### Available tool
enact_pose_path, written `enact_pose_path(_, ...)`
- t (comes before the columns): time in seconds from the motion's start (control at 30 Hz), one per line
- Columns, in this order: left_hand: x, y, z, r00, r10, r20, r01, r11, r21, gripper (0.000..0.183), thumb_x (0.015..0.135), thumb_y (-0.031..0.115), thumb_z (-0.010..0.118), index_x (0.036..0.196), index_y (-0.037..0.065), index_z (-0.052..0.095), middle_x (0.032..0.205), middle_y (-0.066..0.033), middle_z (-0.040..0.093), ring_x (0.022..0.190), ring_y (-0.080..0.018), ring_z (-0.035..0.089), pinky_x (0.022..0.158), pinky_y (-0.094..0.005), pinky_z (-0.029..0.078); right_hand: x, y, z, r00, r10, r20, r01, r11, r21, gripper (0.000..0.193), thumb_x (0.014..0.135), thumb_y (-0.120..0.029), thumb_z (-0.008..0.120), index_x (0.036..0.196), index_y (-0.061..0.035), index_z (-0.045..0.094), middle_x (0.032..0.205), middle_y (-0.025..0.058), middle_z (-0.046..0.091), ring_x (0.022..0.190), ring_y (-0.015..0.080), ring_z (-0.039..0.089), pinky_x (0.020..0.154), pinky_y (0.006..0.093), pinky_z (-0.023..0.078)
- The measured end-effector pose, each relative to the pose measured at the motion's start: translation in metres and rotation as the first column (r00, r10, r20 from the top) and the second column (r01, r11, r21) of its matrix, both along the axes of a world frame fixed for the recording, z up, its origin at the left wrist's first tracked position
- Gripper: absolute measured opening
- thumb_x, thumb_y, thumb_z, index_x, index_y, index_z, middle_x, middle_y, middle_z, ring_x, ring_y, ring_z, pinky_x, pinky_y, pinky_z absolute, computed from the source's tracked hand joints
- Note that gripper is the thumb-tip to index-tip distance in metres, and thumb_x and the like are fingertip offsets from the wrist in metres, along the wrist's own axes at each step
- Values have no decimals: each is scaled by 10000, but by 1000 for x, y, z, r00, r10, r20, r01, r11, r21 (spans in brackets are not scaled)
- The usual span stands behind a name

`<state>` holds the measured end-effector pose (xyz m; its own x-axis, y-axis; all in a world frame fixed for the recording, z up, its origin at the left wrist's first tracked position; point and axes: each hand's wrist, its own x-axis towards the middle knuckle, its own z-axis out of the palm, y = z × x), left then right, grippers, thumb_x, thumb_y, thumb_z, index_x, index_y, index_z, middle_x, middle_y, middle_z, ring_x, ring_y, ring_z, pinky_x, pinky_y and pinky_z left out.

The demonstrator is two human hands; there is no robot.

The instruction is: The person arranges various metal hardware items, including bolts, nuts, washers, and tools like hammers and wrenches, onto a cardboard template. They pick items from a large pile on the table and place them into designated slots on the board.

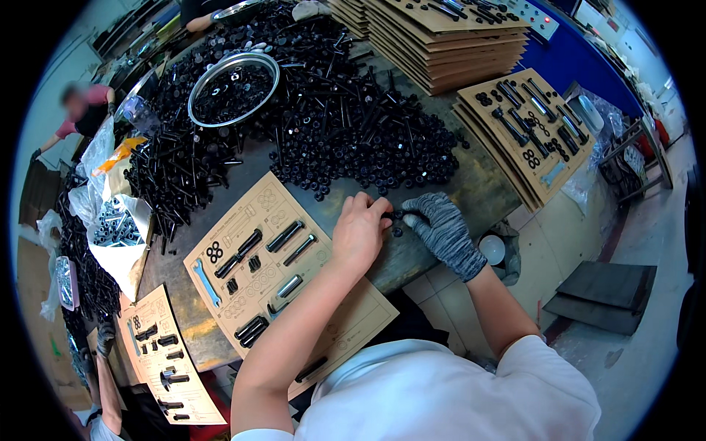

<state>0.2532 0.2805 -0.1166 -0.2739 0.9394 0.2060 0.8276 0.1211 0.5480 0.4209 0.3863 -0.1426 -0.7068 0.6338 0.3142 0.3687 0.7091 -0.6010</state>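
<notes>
My bare left hand rests at the near edge of a big heap of black nuts and bolts, its fingertips pinched on small black nuts. My right hand, in a grey knitted glove, meets it fingertip to fingertip over the same few nuts. Just left of my left hand lies a brown cardboard sorting card with printed outlines. Black bolts, silver bolts, nuts and a blue wrench sit on it. My left forearm crosses the card's lower right part.
A round metal bowl of black parts sits in the heap. Stacks of filled cards stand at the back and right. A second card lies lower left by another person's arm. A person stands far left.
</notes>
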Motion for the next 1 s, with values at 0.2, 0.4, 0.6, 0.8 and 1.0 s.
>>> enact_pose_path(0.2,-8,-4,4,1000,30,-10,-29,999,33,177,841,70,731,1015,93,705,982,-134,609,980,-336,582,865,-420,501,-13,14,18,986,-36,162,37,999,-3,262,874,-103,681,1133,-63,688,1105,121,655,1068,331,594,981,435,483)
enact_pose_path(0.4,-39,-77,76,991,117,62,-120,992,44,202,852,43,734,1049,77,706,1004,-128,631,969,-325,631,827,-393,516,-12,-11,28,973,165,161,-179,981,78,362,833,-110,714,1191,-76,676,1201,138,609,1149,331,550,1045,430,448)
enact_pose_path(0.6,-110,-233,99,886,463,35,-464,885,43,224,833,-34,726,1043,43,710,972,-98,628,866,-227,656,774,-339,525,-24,-61,27,991,23,132,-36,995,94,332,759,-123,781,1074,-64,694,1161,160,606,1091,322,567,986,436,470)
enact_pose_path(0.8,-128,-337,56,853,492,-172,-500,866,-5,225,792,8,751,1010,60,729,1003,-133,623,953,-318,634,827,-395,537,-30,-91,26,995,61,78,-53,994,-97,243,752,-35,784,977,-21,693,1039,130,612,928,292,611,871,389,525)
enact_pose_path(1.0,-123,-352,18,852,510,-119,-516,856,-30,218,800,63,753,1017,83,732,983,-109,628,995,-316,598,870,-396,520,-38,-106,27,985,70,161,-56,995,-87,215,756,-13,755,964,-14,704,985,119,632,903,264,638,839,351,532)
